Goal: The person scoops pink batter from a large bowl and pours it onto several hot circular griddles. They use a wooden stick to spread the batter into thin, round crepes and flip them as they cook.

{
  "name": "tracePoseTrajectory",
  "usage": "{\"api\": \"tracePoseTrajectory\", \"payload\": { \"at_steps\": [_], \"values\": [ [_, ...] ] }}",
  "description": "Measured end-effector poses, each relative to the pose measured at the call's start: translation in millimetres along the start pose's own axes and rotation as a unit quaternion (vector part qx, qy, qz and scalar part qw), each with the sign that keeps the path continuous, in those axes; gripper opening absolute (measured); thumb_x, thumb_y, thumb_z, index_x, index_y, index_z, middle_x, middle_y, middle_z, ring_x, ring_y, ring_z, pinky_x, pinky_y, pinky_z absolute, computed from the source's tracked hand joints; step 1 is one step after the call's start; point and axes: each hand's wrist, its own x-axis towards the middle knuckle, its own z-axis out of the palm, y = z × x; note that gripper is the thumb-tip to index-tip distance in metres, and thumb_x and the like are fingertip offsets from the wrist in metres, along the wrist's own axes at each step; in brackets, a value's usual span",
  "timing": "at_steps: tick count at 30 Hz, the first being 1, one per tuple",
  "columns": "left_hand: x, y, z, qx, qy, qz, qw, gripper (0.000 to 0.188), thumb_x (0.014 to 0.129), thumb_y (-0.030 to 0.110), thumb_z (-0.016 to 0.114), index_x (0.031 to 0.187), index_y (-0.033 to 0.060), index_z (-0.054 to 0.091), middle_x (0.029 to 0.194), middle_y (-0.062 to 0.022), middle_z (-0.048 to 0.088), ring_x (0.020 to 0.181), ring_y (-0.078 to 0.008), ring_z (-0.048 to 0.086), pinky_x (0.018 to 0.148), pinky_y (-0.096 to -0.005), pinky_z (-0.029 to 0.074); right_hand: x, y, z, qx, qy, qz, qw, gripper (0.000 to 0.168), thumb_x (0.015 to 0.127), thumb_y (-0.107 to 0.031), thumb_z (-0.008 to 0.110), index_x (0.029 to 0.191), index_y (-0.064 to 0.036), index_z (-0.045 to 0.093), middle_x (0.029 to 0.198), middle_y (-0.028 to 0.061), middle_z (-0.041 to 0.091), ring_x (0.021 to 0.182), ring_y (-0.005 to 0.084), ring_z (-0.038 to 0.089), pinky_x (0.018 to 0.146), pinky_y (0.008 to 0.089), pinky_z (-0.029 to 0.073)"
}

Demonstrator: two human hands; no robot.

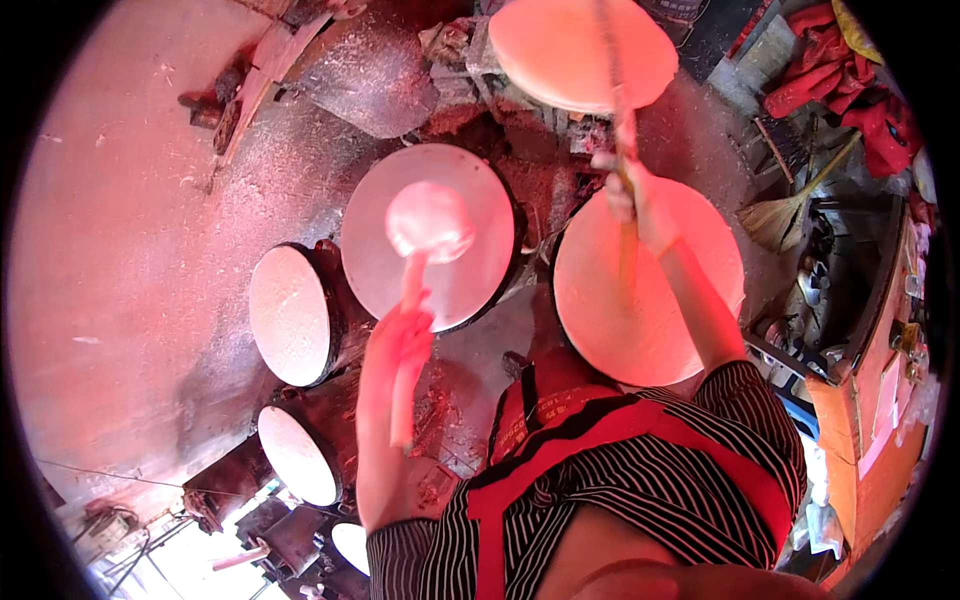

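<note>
My left hand grips a pale rod-like handle; its other end meets a shiny, pale round mass over a flat round griddle. My right hand is closed around a long thin stick, blurred, which reaches up across a round pale sheet, apparently thin flatbread. Below that hand, another round pale sheet covers a second round griddle. Whether the upper sheet hangs on the stick or lies behind it, I cannot tell.
Further round surfaces with pale tops stand at the left. A straw broom lies at the right near a dark open-topped container. Red cloth is heaped at the upper right. An orange cabinet stands at the lower right.
</note>
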Motion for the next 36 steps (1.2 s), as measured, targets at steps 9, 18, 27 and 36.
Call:
{"api": "tracePoseTrajectory", "payload": {
  "at_steps": [9,18,27,36],
  "values": [
    [185,-23,-71,0.605,0.206,0.403,0.655,0.024,0.079,0.005,0.054,0.103,0.0069,0.056,0.079,-0.0147,0.061,0.075,-0.0362,0.064,0.064,-0.0461,0.049,-112,200,83,-0.461,0.182,-0.252,0.831,0.043,0.093,-0.025,0.058,0.134,-0.018,0.051,0.091,0.0076,0.059,0.072,0.0251,0.061,0.06,0.0396,0.048],
    [170,53,-124,0.626,0.193,0.588,0.474,0.007,0.076,0.005,0.062,0.083,0.0062,0.06,0.086,-0.0117,0.056,0.077,-0.0353,0.06,0.064,-0.0482,0.047,-75,285,175,-0.386,0.227,-0.265,0.854,0.046,0.094,-0.023,0.054,0.14,-0.017,0.046,0.069,0.0078,0.053,0.061,0.0231,0.058,0.054,0.0349,0.046],
    [171,47,-211,0.406,0.055,0.25,0.877,0.011,0.088,0.011,0.058,0.085,0.0006,0.061,0.063,-0.0032,0.047,0.05,-0.0171,0.05,0.044,-0.0314,0.039,-128,278,215,-0.019,0.237,-0.102,0.966,0.041,0.098,-0.02,0.052,0.139,-0.018,0.05,0.062,-0.0075,0.041,0.043,0.0039,0.034,0.038,0.021,0.025],
    [80,81,-222,-0.425,-0.39,-0.157,0.802,0.025,0.103,0.018,0.042,0.094,-0.0023,0.053,0.06,0.0028,0.033,0.047,-0.0072,0.034,0.041,-0.0208,0.03,-57,282,267,-0.217,0.202,-0.145,0.944,0.044,0.096,-0.023,0.05,0.138,-0.009,0.048,0.069,0.0003,0.056,0.049,0.0096,0.047,0.045,0.0265,0.039]
  ]
}}
